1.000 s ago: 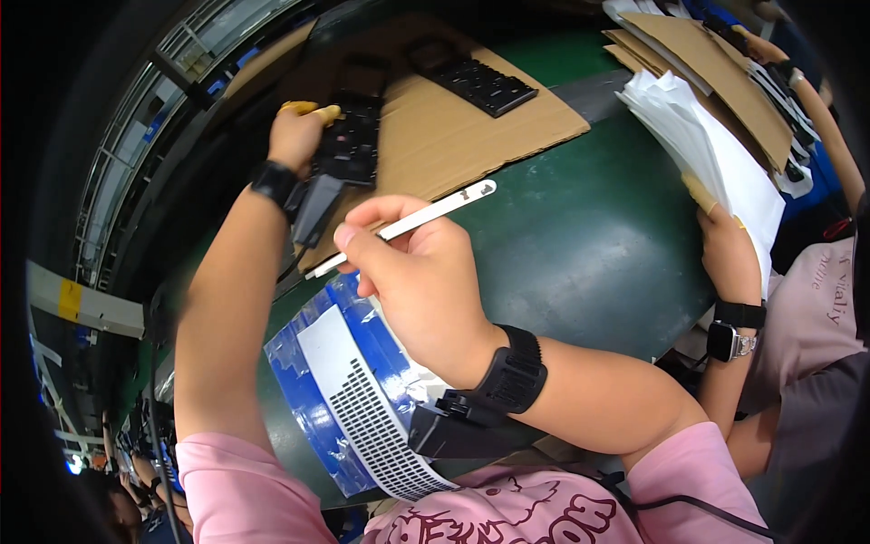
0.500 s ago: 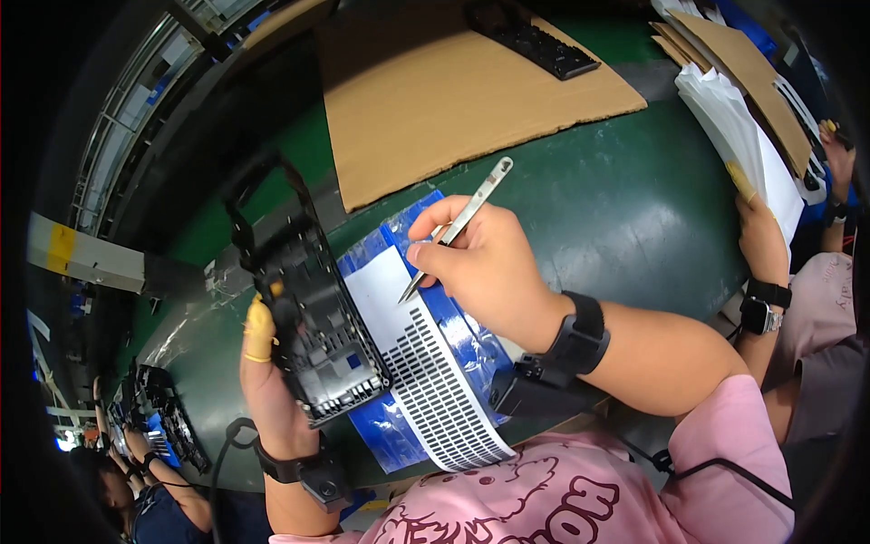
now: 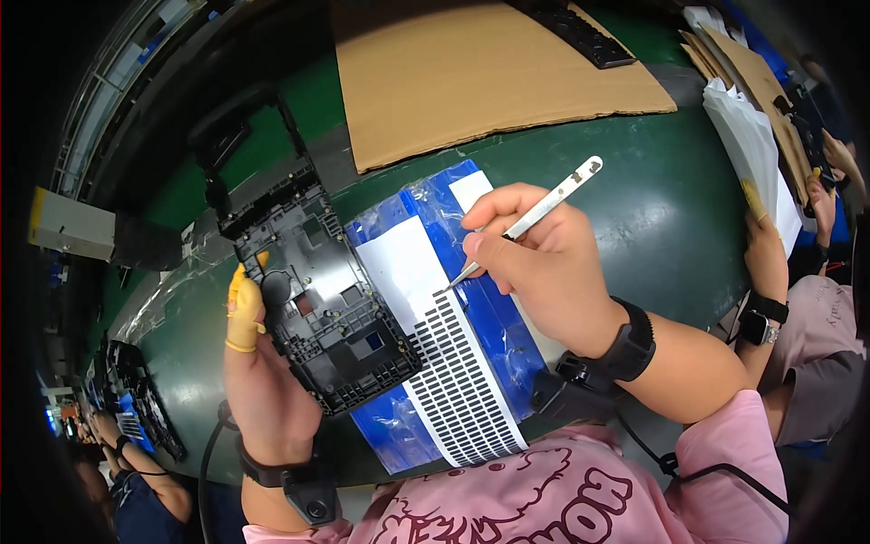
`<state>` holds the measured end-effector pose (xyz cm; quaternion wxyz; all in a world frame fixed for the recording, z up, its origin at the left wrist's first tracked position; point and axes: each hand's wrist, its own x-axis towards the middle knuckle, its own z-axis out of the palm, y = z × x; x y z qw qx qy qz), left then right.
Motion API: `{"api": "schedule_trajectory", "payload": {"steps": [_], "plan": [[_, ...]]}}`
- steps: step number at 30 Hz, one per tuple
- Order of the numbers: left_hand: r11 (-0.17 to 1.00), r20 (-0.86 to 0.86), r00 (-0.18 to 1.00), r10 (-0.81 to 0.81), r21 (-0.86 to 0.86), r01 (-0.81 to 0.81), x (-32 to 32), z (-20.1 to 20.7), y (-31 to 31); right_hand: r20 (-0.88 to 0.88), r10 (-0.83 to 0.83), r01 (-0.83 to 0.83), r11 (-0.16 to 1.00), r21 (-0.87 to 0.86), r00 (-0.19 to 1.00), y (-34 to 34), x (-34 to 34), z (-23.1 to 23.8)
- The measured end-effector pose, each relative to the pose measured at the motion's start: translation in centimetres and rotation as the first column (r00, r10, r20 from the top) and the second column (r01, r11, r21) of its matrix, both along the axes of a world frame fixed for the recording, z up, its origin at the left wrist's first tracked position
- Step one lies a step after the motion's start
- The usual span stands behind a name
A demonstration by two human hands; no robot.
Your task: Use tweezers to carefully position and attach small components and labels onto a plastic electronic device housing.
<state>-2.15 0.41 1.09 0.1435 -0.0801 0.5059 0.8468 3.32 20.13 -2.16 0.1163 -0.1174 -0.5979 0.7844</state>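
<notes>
My left hand, with yellow finger cots on its fingers, grips a black plastic housing by its left edge. The housing is tilted and shows a ribbed inside with a small blue square; a loop-like part sticks out at its far end. Between the thumb and fingers of my right hand is a pair of metal tweezers. The tweezer tips are at the uppermost row of small black stickers on a white sheet. That sheet lies on a blue, film-covered board, partly hidden by the housing.
A cardboard sheet covers the far part of the green table, with another black part on it. White sheets and cardboard stand at the right beside a co-worker's hand. More black parts lie at the left near another person.
My right hand and the tweezers have shifted to the right, the tips now by the top stickers. The housing has turned so its inside faces up more. The view has shifted slightly.
</notes>
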Motion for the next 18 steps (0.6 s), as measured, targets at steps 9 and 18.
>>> {"api": "schedule_trajectory", "payload": {"steps": [9,18], "plan": [[0.998,-0.043,0.997,0.059,0.016,-0.059,0.1,0.3,-0.6,0.005,0.016,-0.016,0.998,0.06,1.0,-0.5,-0.4,0.2],[0.993,-0.042,0.996,-0.081,0.081,0.085,0.7,-0.6,0.6,-0.066,0.075,-0.086,0.979,-0.186,0.995,0.1,0.0,2.1]]}}
